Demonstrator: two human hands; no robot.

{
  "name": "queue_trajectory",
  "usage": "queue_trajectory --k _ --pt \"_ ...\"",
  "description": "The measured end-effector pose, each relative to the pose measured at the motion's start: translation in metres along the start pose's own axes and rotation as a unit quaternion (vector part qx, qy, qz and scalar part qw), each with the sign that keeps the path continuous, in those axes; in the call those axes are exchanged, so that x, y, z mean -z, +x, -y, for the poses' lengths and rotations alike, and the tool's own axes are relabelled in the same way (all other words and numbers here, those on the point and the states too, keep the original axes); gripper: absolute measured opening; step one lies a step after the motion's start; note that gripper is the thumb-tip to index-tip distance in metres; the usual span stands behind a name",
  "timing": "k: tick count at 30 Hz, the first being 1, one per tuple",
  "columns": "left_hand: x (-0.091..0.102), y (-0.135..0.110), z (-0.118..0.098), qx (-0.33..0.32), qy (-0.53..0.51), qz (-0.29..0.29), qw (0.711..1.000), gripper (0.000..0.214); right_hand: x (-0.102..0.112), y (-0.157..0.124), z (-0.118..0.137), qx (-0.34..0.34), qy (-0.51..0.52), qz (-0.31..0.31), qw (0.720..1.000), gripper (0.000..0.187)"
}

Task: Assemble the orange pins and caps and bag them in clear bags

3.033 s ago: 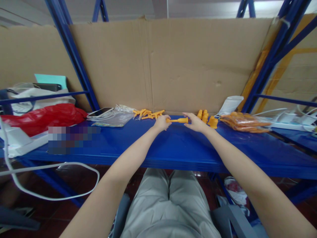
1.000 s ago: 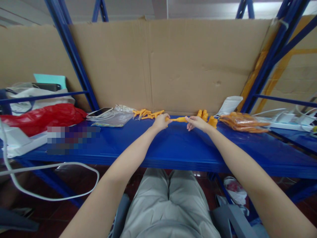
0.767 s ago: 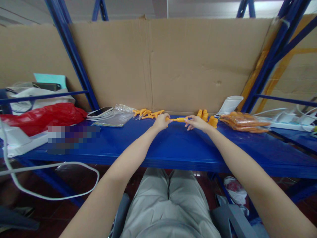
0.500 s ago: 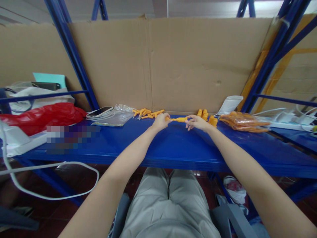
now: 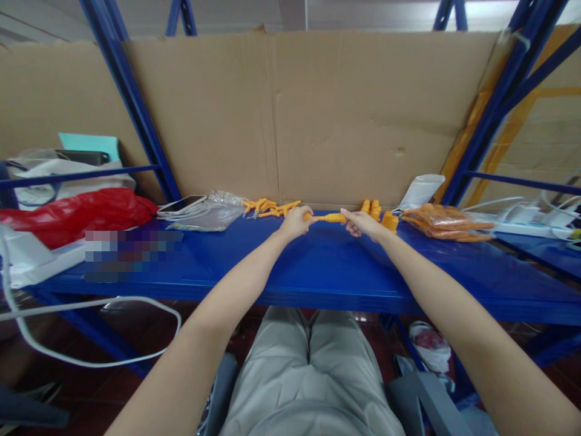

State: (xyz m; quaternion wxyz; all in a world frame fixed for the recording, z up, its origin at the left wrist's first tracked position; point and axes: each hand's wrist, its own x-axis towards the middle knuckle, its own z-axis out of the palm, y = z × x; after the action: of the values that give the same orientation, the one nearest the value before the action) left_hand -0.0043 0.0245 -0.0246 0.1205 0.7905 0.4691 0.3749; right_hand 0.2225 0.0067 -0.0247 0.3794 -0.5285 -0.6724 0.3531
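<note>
Between my two hands, just over the blue shelf, stretches a slim orange plastic piece [image 5: 332, 218], thin toward the left and wider toward the right. My left hand [image 5: 296, 222] is closed in a pinch on its left end. The thumb and fingers of my right hand [image 5: 362, 224] pinch the other end, with the remaining fingers curled. Beside my left hand lies a loose pile of orange pieces [image 5: 267, 208] with small metal chains. Close behind my right hand are several chunky orange pieces [image 5: 374, 209]; their exact kind is too small to tell.
A phone [image 5: 184, 206] with white cable and a clear plastic bag [image 5: 213, 218] lie at left, near a red bag [image 5: 86, 212] and a white power strip [image 5: 49, 263]. Bagged orange pieces [image 5: 442, 223] sit at right. Cardboard [image 5: 318, 115] stands behind the blue shelf [image 5: 327, 272].
My right hand's fingers have gone from loosely spread to closed around the right end of the orange piece. My left hand has stayed almost in place.
</note>
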Motion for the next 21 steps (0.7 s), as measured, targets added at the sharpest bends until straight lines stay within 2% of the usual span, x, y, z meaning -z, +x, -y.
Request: queue_trajectory --k 3,6,9,15,18,21 --pt "0.0 0.001 0.0 0.008 -0.008 0.005 1.0 0.008 0.0 -0.001 0.001 -0.021 0.005 0.003 1.0 0.042" --pt "0.0 0.001 -0.001 0.036 -0.016 0.008 0.999 0.003 -0.001 0.0 0.0 0.0 0.031 0.006 0.999 0.026" --pt "0.001 0.001 -0.003 0.05 -0.021 0.003 0.999 0.008 -0.003 0.001 -0.002 0.02 0.04 -0.002 0.999 0.027" --pt "0.004 0.0 -0.003 0.043 -0.021 0.009 0.999 0.008 -0.003 0.003 -0.006 0.016 0.05 0.001 0.999 0.026" --pt "0.005 0.001 0.001 0.042 -0.024 0.021 0.999 0.013 -0.001 0.003 -0.005 0.022 0.053 0.009 0.998 0.028" --pt "0.006 0.004 0.008 0.042 -0.037 0.046 0.997 0.018 0.001 0.002 -0.004 0.021 0.054 0.011 0.998 0.021"
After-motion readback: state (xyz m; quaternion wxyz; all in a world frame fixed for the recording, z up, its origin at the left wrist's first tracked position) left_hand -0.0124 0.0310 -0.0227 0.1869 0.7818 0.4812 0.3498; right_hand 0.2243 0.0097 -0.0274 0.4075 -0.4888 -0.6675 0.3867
